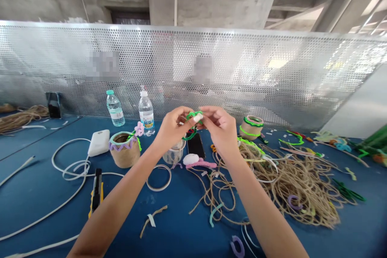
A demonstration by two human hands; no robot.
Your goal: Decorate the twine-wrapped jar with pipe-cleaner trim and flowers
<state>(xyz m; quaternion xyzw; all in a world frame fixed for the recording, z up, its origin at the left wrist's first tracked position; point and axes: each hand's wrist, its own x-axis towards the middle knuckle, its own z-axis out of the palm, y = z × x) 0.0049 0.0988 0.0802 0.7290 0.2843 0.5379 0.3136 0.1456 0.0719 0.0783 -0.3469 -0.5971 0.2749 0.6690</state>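
Note:
Over the middle of the table, my left hand is closed in a pinch on a looped green pipe cleaner. A small fuzzy white piece shows between the two thumbs. My right hand is closed at the other side of the same green piece, its fingertips nearly meeting the left ones. The fingers partly cover the green loops. Below the hands stands a clear cup, partly hidden by the left wrist. A pink and white pipe-cleaner piece lies beside a dark phone.
At left are a twine-wrapped pot, a white power bank with cable and a utility knife. Two bottles stand behind, one a white-capped bottle. Tangled twine covers the right, near another wrapped pot. A perforated metal screen bounds the back.

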